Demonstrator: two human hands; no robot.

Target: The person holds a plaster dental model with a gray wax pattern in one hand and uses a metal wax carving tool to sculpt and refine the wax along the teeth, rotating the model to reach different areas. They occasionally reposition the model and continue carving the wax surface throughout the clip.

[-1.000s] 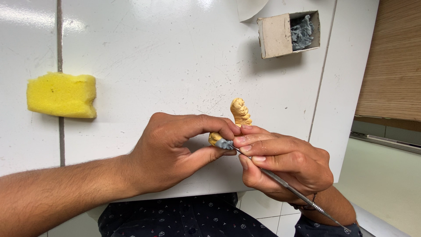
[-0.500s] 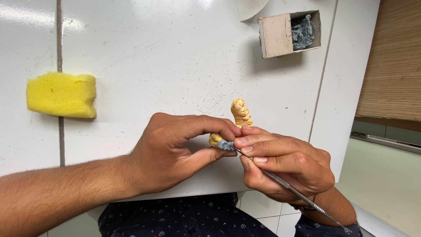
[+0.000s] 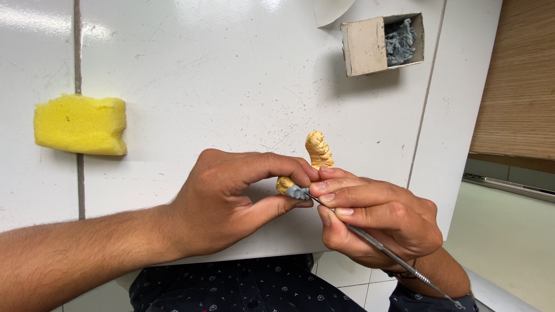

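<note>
Single head-worn view, looking steeply down and forward over the white surface (image 3: pixel 219 75), close above its near edge, yellow sponge (image 3: pixel 80 125) at far left

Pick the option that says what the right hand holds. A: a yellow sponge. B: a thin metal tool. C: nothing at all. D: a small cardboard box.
B: the right hand grips a thin metal tool whose tip meets a grey lump on the yellowish model held by the left hand; the yellow sponge and cardboard box lie untouched on the white table.
</note>
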